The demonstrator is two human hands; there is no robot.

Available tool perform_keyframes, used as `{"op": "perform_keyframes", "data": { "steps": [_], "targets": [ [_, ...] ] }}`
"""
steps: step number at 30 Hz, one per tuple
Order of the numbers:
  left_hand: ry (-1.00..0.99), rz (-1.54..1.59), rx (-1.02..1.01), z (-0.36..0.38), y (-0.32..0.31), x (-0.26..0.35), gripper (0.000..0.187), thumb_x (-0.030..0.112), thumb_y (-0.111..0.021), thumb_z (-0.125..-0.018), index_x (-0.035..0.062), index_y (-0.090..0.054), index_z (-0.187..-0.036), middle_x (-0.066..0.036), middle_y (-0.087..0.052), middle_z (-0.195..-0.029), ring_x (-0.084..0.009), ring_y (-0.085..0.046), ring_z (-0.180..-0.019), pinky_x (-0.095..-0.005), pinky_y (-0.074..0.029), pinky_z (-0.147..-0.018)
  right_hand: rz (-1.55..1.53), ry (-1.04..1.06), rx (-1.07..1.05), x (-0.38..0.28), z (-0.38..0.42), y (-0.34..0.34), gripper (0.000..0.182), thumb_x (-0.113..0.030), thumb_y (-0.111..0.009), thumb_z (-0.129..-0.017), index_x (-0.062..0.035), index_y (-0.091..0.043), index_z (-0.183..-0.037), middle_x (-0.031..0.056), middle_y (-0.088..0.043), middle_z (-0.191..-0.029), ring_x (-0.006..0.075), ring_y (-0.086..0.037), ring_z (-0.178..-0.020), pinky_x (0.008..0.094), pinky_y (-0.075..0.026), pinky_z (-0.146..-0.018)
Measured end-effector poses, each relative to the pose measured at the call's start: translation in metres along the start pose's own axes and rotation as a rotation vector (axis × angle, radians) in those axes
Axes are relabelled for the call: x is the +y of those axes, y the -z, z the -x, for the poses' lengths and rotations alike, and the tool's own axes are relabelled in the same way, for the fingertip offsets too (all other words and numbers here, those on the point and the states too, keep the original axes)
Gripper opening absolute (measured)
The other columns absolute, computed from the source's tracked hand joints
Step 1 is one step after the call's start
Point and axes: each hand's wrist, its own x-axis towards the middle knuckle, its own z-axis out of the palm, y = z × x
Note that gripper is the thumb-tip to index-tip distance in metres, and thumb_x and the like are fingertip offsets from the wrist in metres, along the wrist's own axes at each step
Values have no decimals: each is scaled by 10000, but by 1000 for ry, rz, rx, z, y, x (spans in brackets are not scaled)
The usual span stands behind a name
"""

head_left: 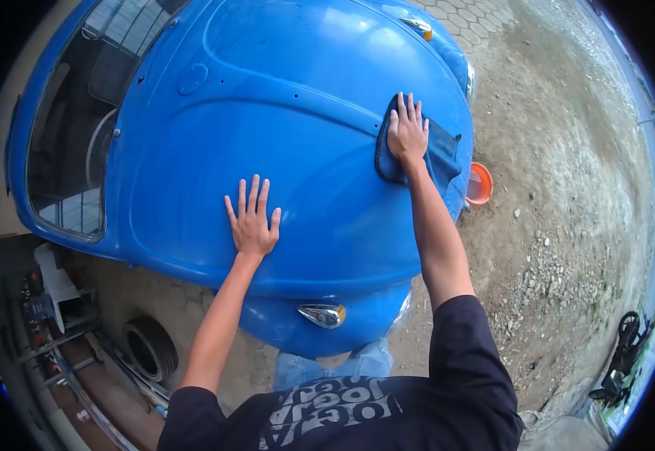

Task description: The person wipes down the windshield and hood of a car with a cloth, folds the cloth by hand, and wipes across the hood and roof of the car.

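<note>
A blue car hood [327,180] fills the middle of the head view. My left hand [252,222] lies flat on the bare paint with its fingers spread. Farther toward the car's nose, my right hand [408,131] presses flat on a dark cloth [442,154], fingers stretched out. The cloth is spread over the hood, and part of it is hidden under the palm.
An orange bucket [480,184] stands on the ground beside the car's nose. A tire [150,348] lies at lower left near metal racks. The windshield [75,143] is at left, a chrome turn signal [321,316] on the near fender. A motorcycle [624,357] stands far right.
</note>
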Motion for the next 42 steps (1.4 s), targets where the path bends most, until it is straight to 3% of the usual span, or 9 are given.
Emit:
{"op": "perform_keyframes", "data": {
  "steps": [6, 10, 15, 19, 22, 26, 32, 38, 42],
  "targets": [
    [14, -5, 12, 3, 3, 4, 635, 392, -456, -1025, 215, -351, -1626, -40, -300, -1706, -314, -200, -1594, -616, -75, -1278, 34, 139, 58, -3, 3, -2, 571, -400, -419, -1076, -209, -394, -1613, 90, -351, -1684, 333, -318, -1553, 574, -276, -1224],
    [23, -6, 5, 3, 6, 5, 633, 412, -445, -1031, 229, -342, -1628, -29, -296, -1708, -296, -192, -1597, -605, -76, -1285, -81, 345, 101, -49, 74, 20, 546, -336, -539, -1023, -206, -496, -1551, 66, -469, -1615, 292, -418, -1498, 525, -319, -1199],
    [21, 21, 29, 4, 4, 2, 630, 419, -449, -1031, 242, -343, -1626, -18, -285, -1711, -279, -189, -1598, -604, -82, -1286, -105, 468, -95, -78, 185, 45, 561, -278, -541, -1028, -191, -464, -1576, 65, -437, -1635, 271, -391, -1512, 465, -292, -1206],
    [34, 73, 38, 4, 5, 1, 634, 425, -470, -1025, 259, -346, -1624, -11, -285, -1710, -266, -193, -1597, -599, -87, -1288, -71, 433, -190, -60, 268, 61, 565, -274, -538, -1035, -157, -449, -1581, 102, -410, -1648, 307, -389, -1511, 472, -313, -1192],
    [37, 108, 57, 5, 3, -1, 630, 423, -481, -1026, 265, -351, -1622, -5, -286, -1709, -262, -194, -1596, -590, -88, -1292, -24, 268, -315, -48, 319, 61, 601, -285, -512, -1057, -144, -369, -1623, 131, -315, -1695, 343, -292, -1563, 497, -279, -1231],
    [29, 120, 86, 5, 1, -3, 630, 444, -484, -1028, 268, -361, -1620, 5, -301, -1702, -252, -216, -1589, -583, -106, -1300, -39, 165, -266, -48, 340, 53, 620, -320, -493, -1072, -150, -321, -1643, 131, -273, -1712, 356, -262, -1573, 523, -273, -1235],
    [47, 120, 98, 6, -4, -3, 617, 458, -497, -1019, 286, -394, -1603, 7, -337, -1686, -250, -247, -1579, -580, -134, -1299, -69, 7, -176, -23, 257, 41, 619, -324, -422, -1097, -76, -270, -1644, 184, -242, -1710, 404, -228, -1573, 571, -238, -1244],
    [94, 117, 86, 1, 4, 1, 603, 444, -528, -1003, 298, -435, -1581, 10, -363, -1673, -247, -269, -1571, -571, -143, -1301, -89, 510, -327, 10, 109, 54, 601, -302, -465, -1075, -90, -340, -1623, 147, -306, -1693, 363, -262, -1569, 557, -238, -1250],
    [117, 107, 63, 3, 5, 5, 584, 458, -545, -988, 301, -490, -1548, 1, -414, -1644, -257, -308, -1554, -569, -150, -1299, -41, 847, -293, -28, 25, 44, 589, -304, -493, -1045, -152, -400, -1606, 74, -358, -1678, 319, -331, -1544, 560, -249, -1246]
  ]
}}
